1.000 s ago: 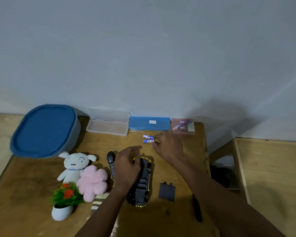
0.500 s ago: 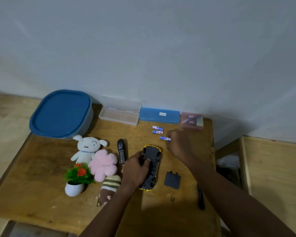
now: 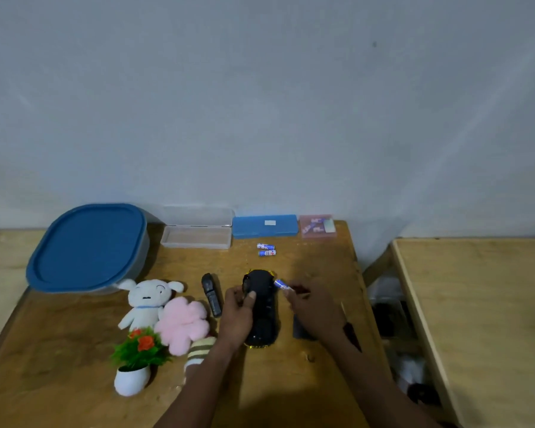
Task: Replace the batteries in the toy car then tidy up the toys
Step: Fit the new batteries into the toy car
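Observation:
The toy car (image 3: 262, 307), black underside up with yellow edges, lies in the middle of the wooden table (image 3: 59, 350). My left hand (image 3: 238, 316) grips its left side. My right hand (image 3: 312, 304) holds a blue-and-white battery (image 3: 280, 284) in its fingertips at the car's right front corner. Two more batteries (image 3: 266, 249) lie side by side further back. The dark battery cover (image 3: 300, 330) lies right of the car, partly hidden by my right wrist.
A black remote (image 3: 211, 295) lies left of the car. A white plush (image 3: 145, 299), pink flower plush (image 3: 183, 324), striped plush (image 3: 200, 350) and potted plant (image 3: 136, 359) sit at the left. A blue-lidded tub (image 3: 87, 247), open clear case (image 3: 196, 231), blue case (image 3: 264, 226) and pink box (image 3: 317, 226) line the wall.
My right hand picked one battery off the table behind the car and brought it back to the car's right front corner. My left hand stayed on the car.

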A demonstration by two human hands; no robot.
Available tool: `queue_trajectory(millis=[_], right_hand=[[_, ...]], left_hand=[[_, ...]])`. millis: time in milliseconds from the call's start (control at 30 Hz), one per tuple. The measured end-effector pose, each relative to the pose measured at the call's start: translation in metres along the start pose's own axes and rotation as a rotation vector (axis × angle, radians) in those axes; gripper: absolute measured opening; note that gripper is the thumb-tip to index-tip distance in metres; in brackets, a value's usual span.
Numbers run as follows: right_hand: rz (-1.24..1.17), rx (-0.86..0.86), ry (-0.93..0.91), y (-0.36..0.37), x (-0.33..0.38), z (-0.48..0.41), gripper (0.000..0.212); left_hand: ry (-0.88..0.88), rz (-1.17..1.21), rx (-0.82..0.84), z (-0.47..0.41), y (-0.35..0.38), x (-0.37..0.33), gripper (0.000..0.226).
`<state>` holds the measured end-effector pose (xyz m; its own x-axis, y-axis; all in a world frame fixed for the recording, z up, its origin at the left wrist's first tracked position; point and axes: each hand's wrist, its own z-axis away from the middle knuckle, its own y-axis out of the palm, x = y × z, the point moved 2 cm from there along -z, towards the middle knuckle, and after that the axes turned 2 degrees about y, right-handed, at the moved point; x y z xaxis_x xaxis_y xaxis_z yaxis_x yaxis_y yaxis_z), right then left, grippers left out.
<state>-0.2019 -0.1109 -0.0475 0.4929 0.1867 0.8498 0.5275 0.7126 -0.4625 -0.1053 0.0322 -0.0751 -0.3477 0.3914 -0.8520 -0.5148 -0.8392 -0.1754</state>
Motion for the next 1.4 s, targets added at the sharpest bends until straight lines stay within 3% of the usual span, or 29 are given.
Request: queue_trajectory(millis=[167, 300, 400, 600, 733, 1067, 1400], right_hand=[[-0.151, -0.081, -0.008, 0.002, 0.03, 0.015, 0.008], [-0.251, -0.073, -0.08, 0.002, 0.055, 0.023, 0.013], [-0.316, -0.103, -0.107, 0.0, 0.068, 0.028, 0.015], [-0.447, -0.133, -0.191, -0.008, 0.096, 0.042, 0.016], [-0.412, -0.118, -0.187, -0.002, 0.104, 0.045, 0.018], [-0.32, -0.158, -0.227, 0.009, 0.115, 0.054, 0.015], [-0.176, -0.231, -0.311, 0.014, 0.123, 0.064, 0.016]], left_hand=[[0.034, 0.244, -0.041, 0.004, -0.012, -0.014, 0.015], [0.013, 0.471, 0.055, 0.011, -0.012, -0.033, 0.027], [0.069, 0.517, 0.1, 0.017, -0.011, -0.047, 0.037], [0.131, 0.588, 0.086, 0.021, -0.016, -0.067, 0.029], [0.119, 0.658, 0.119, 0.03, -0.023, -0.076, 0.026], [0.122, 0.739, 0.251, 0.036, -0.036, -0.085, 0.064], [0.167, 0.764, 0.321, 0.042, -0.042, -0.089, 0.065]])
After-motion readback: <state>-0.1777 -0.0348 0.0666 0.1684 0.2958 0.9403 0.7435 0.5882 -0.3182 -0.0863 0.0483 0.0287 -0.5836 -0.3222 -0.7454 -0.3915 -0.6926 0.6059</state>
